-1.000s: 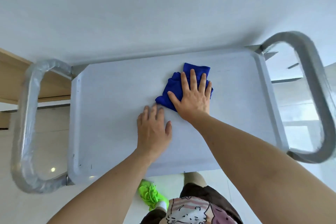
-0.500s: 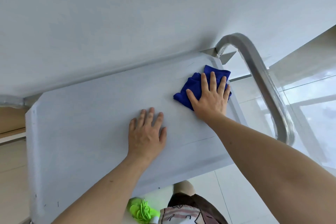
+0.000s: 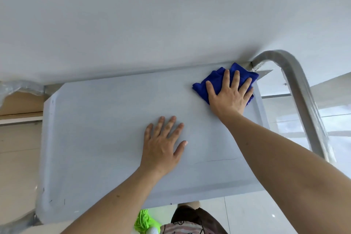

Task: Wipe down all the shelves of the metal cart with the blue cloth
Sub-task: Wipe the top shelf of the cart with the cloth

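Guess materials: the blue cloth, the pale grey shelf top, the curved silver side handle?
Blue cloth: soft napped fabric, probably microfibre; it bunches in folds. Pale grey shelf top: flat matte sheet, possibly film-covered metal; dull, no reflections. Curved silver side handle: brushed metal tube, satin sheen.

The right hand lies flat, fingers spread, on the blue cloth at the far right corner of the cart's top shelf. The left hand rests palm-down near the shelf's middle. A curved metal handle rises beside the cloth. A wall stands behind.
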Tool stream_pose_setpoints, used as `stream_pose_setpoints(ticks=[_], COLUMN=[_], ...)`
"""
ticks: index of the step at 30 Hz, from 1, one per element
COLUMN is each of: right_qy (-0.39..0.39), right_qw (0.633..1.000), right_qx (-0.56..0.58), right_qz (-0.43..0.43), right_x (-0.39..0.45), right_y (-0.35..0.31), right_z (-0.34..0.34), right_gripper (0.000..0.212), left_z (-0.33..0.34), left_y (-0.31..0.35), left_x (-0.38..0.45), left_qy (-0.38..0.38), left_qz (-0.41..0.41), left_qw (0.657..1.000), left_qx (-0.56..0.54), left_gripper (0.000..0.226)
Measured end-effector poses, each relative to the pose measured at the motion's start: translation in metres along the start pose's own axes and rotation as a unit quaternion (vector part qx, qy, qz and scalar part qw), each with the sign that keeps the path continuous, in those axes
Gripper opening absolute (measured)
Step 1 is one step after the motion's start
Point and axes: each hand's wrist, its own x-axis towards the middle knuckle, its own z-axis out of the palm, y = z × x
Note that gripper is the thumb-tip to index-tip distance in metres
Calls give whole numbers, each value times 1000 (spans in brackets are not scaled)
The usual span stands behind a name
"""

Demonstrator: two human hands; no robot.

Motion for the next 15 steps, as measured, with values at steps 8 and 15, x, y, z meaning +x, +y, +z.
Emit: stream_pose_setpoints(ticks=[8, 15], right_qy=[-32, -58], right_qw=[989, 965], right_qx=[-33, -61], right_qz=[-139, -249], right_x=[-55, -104], right_y=[-96, -184], right_z=[32, 64], right_gripper=[90, 89], left_z=[-12, -26], left_y=[-26, -109], left_x=[-10, -68], left_qy=[-13, 52], left_qz=[-26, -193], left_qw=[995, 977], left_qx=[-100, -72], left_gripper=[57, 51])
